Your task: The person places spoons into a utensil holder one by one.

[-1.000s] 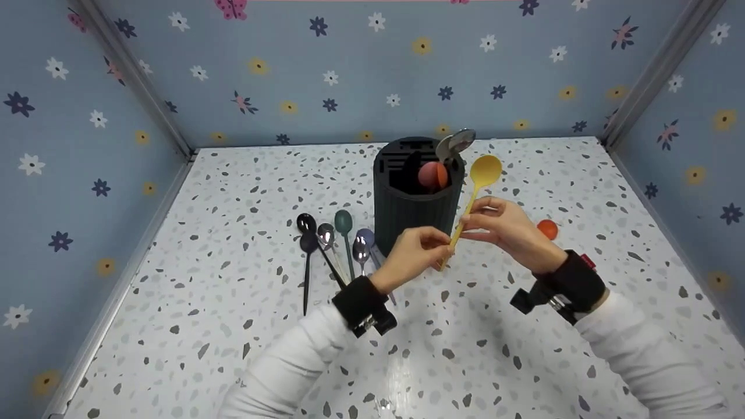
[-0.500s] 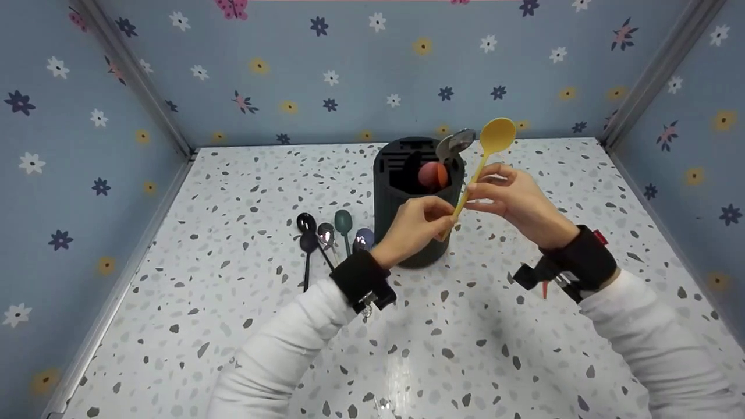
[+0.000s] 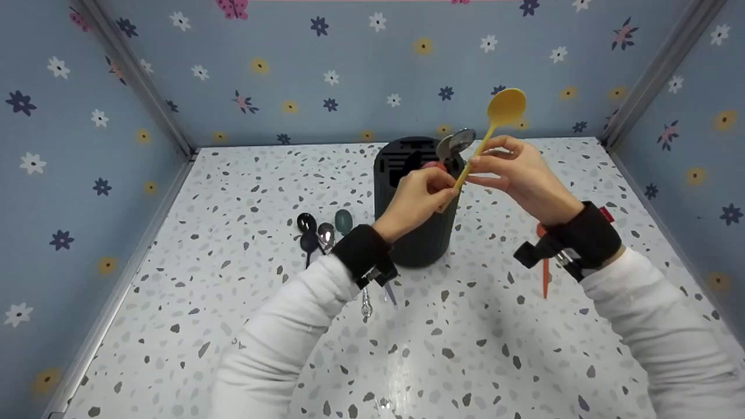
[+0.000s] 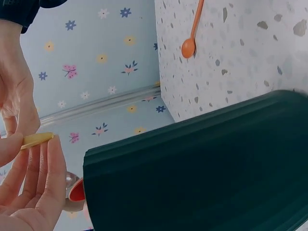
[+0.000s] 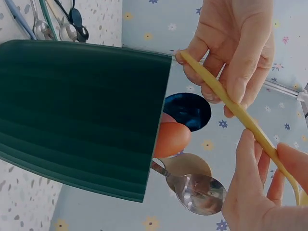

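Observation:
A yellow spoon [image 3: 506, 107] is raised at a slant, bowl up, in front of the right side of a dark ribbed utensil holder [image 3: 425, 244]. My left hand [image 3: 410, 201] pinches the lower end of its handle between thumb and fingers. Higher up the same handle, my right hand [image 3: 518, 174] pinches it below the bowl. Out of the holder's top stick a metal spoon [image 5: 201, 195], an orange spoon [image 5: 173, 139] and a dark glossy spoon [image 5: 190, 111]. In the head view, my left hand partly hides the holder's opening.
On the speckled tabletop left of the holder lie black spoons [image 3: 305, 222], a silver spoon [image 3: 326, 234] and a green spoon [image 3: 343, 221], partly covered by my left arm. An orange spoon [image 4: 188, 48] lies to the right. Flower-patterned walls [image 3: 372, 70] enclose the back and sides.
Both hands have lifted the yellow spoon up and slightly right, from beside the holder's body to its rim height and above. The holder and the spoons on the table have stayed put.

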`<move>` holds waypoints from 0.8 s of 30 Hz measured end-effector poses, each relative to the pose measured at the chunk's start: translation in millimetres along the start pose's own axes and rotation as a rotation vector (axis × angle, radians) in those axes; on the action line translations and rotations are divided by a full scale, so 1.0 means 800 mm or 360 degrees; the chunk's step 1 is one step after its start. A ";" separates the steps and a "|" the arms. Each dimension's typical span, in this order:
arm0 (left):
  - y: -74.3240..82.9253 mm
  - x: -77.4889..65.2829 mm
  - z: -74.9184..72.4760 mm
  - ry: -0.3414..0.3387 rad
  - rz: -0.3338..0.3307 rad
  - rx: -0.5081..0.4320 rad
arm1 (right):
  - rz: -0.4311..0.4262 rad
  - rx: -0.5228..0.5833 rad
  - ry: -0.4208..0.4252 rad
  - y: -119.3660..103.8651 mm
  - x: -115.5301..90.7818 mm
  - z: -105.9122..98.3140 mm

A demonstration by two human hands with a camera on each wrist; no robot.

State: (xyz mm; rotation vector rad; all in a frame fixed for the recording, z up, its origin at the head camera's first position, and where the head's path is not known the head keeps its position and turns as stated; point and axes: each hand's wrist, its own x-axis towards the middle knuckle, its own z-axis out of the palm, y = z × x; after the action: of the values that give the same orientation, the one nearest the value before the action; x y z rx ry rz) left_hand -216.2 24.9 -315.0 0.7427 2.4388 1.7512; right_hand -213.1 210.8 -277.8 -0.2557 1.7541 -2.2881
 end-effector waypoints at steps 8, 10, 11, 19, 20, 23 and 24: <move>0.005 0.016 -0.004 0.0065 -0.0021 0.0090 | -0.0080 0.0027 0.0003 -0.008 0.011 0.002; 0.005 0.019 -0.005 0.0094 -0.0023 0.0114 | -0.0091 0.0016 0.0022 -0.009 0.013 0.004; 0.005 0.020 -0.005 0.0108 -0.0028 0.0121 | -0.0098 0.0010 0.0029 -0.009 0.015 0.005; -0.002 0.027 -0.004 0.0157 -0.0054 0.0168 | -0.0179 0.0067 0.0062 -0.004 0.025 0.005; -0.003 0.028 -0.004 0.0164 -0.0056 0.0178 | -0.0183 0.0079 0.0064 -0.003 0.026 0.005; -0.006 0.028 -0.002 0.0179 -0.0071 0.0199 | -0.0186 0.0075 0.0067 0.001 0.026 0.004; -0.006 0.028 -0.001 0.0183 -0.0077 0.0207 | -0.0190 0.0060 0.0073 0.002 0.027 0.004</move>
State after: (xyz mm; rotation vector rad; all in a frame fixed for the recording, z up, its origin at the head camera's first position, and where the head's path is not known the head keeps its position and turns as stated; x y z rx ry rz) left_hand -238.3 31.8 -314.0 0.6026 2.6431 1.6765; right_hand -232.2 200.8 -278.6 -0.3112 1.7599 -2.4259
